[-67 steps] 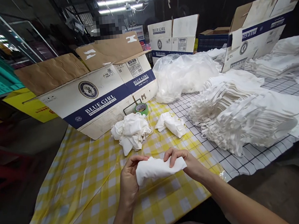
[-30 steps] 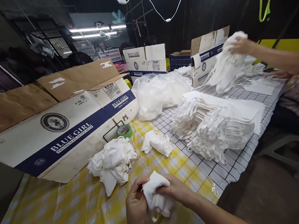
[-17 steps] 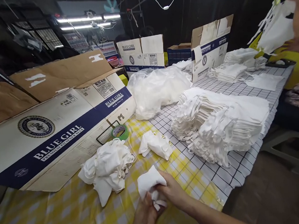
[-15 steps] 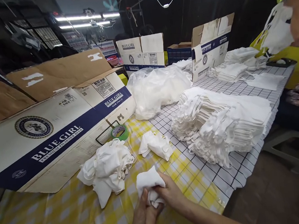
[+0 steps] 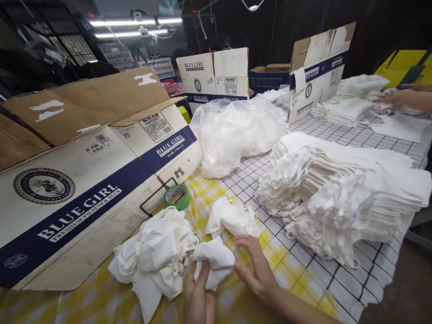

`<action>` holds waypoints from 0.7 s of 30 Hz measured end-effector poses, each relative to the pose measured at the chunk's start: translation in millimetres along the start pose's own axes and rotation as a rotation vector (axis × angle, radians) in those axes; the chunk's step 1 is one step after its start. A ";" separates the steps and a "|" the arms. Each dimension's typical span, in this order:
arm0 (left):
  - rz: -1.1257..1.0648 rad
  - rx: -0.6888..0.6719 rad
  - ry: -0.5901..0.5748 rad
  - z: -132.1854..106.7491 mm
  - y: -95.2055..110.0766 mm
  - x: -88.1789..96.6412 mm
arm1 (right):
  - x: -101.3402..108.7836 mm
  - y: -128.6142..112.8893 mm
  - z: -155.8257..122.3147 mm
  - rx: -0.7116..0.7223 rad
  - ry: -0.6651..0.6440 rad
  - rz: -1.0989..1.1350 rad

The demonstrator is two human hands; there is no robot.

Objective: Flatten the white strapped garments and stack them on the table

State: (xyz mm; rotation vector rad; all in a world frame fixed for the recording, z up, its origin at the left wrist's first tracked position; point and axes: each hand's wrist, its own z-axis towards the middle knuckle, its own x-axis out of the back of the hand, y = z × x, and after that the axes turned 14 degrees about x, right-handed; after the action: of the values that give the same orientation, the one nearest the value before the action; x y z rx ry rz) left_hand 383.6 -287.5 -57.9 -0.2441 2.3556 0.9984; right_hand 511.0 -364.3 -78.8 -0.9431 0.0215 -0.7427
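Note:
My left hand (image 5: 198, 306) grips a small folded white cloth bundle (image 5: 214, 259) low over the yellow checked tablecloth (image 5: 82, 322), right beside a heap of crumpled white cloth pieces (image 5: 152, 254). My right hand (image 5: 256, 272) hovers just right of the bundle, its fingers spread and touching nothing. A smaller folded white piece (image 5: 232, 219) lies just beyond my hands.
A large open "BLUE GIRL" carton (image 5: 76, 180) lies on its side at left, a green tape roll (image 5: 176, 196) by it. Tall stacks of flat white cloth (image 5: 348, 190) fill the right. A plastic bag of white cloth (image 5: 236, 129) sits behind. Another person's arm (image 5: 412, 98) reaches in far right.
Both hands folded and squeezed the cloth into a tight bundle. Now my right hand has let go and the left has carried it left, next to the crumpled heap.

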 end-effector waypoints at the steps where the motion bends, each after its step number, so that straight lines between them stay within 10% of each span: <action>1: 0.035 -0.021 0.002 6.0 9.9 -6.3 | 4.2 7.9 6.7 -0.007 0.029 -0.043; 11: 0.377 -0.330 -0.140 163.3 67.4 -89.7 | -14.5 83.9 33.7 -0.015 -0.093 -0.496; 21: 0.844 -0.386 0.035 244.2 51.6 -100.1 | -14.2 98.5 32.3 -0.071 -0.119 -0.481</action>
State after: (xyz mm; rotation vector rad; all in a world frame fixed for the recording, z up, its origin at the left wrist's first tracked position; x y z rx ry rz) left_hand 551.5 -83.4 -107.8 0.6550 2.2852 1.8375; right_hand 566.7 -297.0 -136.2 -1.0729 -0.2940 -1.1318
